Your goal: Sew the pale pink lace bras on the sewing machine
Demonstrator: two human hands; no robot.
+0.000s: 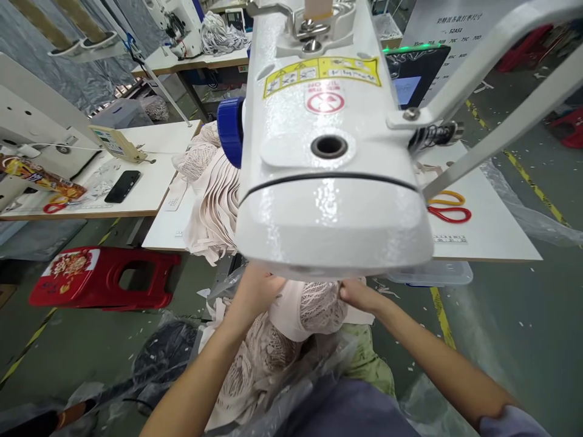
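Note:
Below the head of a white sewing machine [334, 224], my left hand [260, 290] grips the left side of a pale pink lace bra piece [321, 308]. The machine head hides some of its fingers. My right hand [359, 295] is closed on the right edge of the same piece, fingers curled in. The piece bulges between both hands, smooth fabric at its left and patterned lace at its right. More pale pink lace pieces [266, 352] lie in a heap on my lap, under my left forearm, with clear plastic [314, 370] beside them.
Stacked pale pink pieces [216, 200] lie on the table left of the machine. Scissors [449, 209] with red and yellow handles rest on the right. A red stool [104, 276] stands at left. A phone [122, 186] lies on the neighbouring table. A clear plastic bin [432, 273] sits beneath the right tabletop.

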